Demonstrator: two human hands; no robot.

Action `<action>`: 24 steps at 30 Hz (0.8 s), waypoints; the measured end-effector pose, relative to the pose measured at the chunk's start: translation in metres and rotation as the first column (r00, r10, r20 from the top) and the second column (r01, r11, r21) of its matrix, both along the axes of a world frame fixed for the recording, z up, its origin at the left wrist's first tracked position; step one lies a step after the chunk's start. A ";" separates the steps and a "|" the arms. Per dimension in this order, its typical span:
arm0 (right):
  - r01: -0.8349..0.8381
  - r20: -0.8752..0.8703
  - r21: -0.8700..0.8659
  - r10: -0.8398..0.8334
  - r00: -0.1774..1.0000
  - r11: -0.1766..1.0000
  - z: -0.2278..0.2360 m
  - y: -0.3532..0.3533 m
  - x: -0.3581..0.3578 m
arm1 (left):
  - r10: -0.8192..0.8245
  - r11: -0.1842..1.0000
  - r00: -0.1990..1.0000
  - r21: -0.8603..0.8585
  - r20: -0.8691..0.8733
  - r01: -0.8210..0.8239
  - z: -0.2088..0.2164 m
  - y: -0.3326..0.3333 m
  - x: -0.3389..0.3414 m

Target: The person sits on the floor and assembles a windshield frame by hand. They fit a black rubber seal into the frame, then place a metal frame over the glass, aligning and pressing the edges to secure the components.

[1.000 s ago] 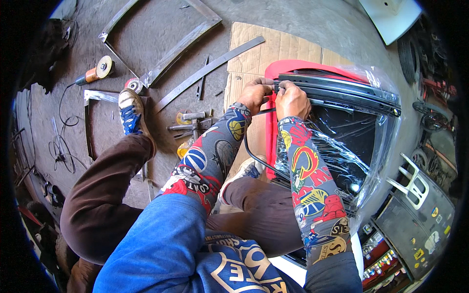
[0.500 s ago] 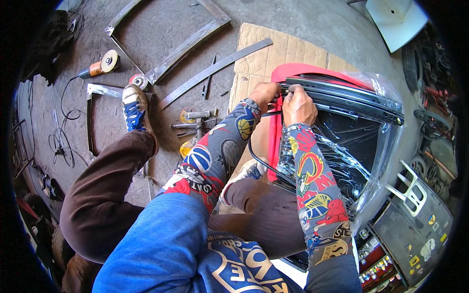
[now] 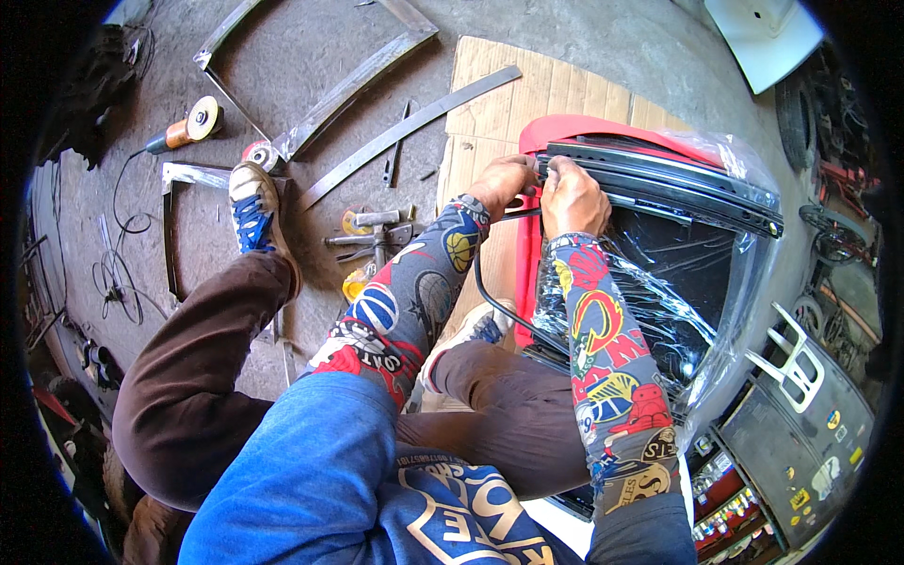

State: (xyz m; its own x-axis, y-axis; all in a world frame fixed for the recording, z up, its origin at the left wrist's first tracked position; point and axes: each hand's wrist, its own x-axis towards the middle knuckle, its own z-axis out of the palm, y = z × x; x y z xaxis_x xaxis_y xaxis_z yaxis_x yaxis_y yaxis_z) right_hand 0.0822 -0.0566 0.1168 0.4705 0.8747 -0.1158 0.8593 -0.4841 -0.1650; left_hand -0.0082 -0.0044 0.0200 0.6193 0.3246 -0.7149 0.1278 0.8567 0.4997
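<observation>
The person sits on the floor with both hands at the top left corner of a car door (image 3: 650, 235). The door lies flat on a sheet of cardboard (image 3: 527, 104). It is red on the outside, with a black window frame and clear plastic wrap over it.

The left hand (image 3: 504, 184) is closed around the corner of the frame, where a black rubber strip (image 3: 490, 292) comes off. The right hand (image 3: 570, 193) is just beside it, with its fingers pinched on the frame edge. The strip hangs loose in a long loop down toward the person's knee. Near the hands it meets the frame, but I cannot tell how much of it is pushed in. It looks like the work on the strip is only at the first corner, and most of the strip is left to do.

The floor is grey, dusty concrete. To the left lie a hammer (image 3: 377, 221), a yellow tape measure (image 3: 356, 282), long flat metal bars (image 3: 405, 127) and an angle grinder (image 3: 184, 127) with its cord. The room looks like a workshop, with a white car part (image 3: 767, 33) at the top right.
</observation>
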 end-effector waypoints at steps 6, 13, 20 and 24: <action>0.006 -0.007 -0.054 -0.006 1.000 0.999 -0.009 -0.001 -0.002 | 0.079 0.984 0.991 -0.170 0.110 -0.060 -0.009 0.001 -0.004; 0.101 -0.206 0.037 -0.091 0.974 0.994 -0.003 0.006 0.003 | -0.126 0.973 0.986 0.181 -0.108 0.145 0.004 0.017 0.002; 0.077 -0.597 -0.019 -0.073 0.799 0.997 0.155 0.001 0.032 | -0.124 0.965 0.982 0.212 -0.144 0.153 0.020 0.014 0.005; 0.412 -0.749 0.225 -0.113 0.653 0.883 0.190 -0.029 0.004 | -0.054 0.975 0.989 0.206 -0.138 0.082 0.026 0.008 0.008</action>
State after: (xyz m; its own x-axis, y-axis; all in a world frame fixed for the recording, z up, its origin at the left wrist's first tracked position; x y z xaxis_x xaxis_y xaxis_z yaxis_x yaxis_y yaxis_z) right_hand 0.0865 -0.0857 0.3071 0.5938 0.7718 -0.2275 0.2567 -0.4496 -0.8555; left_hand 0.0000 0.0033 0.0462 0.5511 0.4370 -0.7108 0.2582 0.7208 0.6433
